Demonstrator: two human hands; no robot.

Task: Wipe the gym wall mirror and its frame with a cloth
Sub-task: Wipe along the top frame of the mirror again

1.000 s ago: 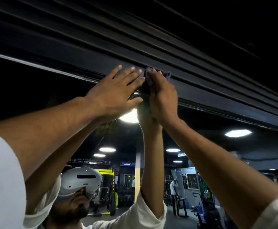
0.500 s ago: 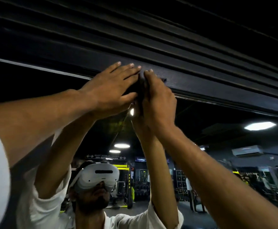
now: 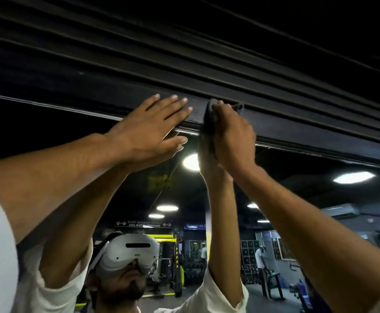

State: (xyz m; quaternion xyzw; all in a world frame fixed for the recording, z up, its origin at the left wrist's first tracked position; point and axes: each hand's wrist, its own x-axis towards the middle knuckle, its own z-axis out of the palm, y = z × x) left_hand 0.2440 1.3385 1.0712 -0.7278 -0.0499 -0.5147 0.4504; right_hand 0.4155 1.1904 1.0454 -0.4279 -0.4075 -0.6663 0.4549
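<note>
The left hand (image 3: pixel 148 129) lay flat on the dark top rail of the frame (image 3: pixel 308 129), its fingers straight and spread, holding nothing and seemingly just bracing. Just to its right, the right hand (image 3: pixel 234 136) had its fingers curled tight round a dark cloth (image 3: pixel 209 114), bunched and pressed against the same rail where it met the upper edge of the mirror (image 3: pixel 297 195).

Half a second earlier the two hands had been crowded together, nearly overlapping. Now they had parted, with a bare strip of rail between them and a reflected ceiling light (image 3: pixel 190 162) showing in the gap below. The cloth hand appeared to have worked rightward along the rail.

That suggested the top of the frame was being wiped in short passes from left to right. A long stretch of rail still ran on to the right, and the glass below remained to be done.
</note>
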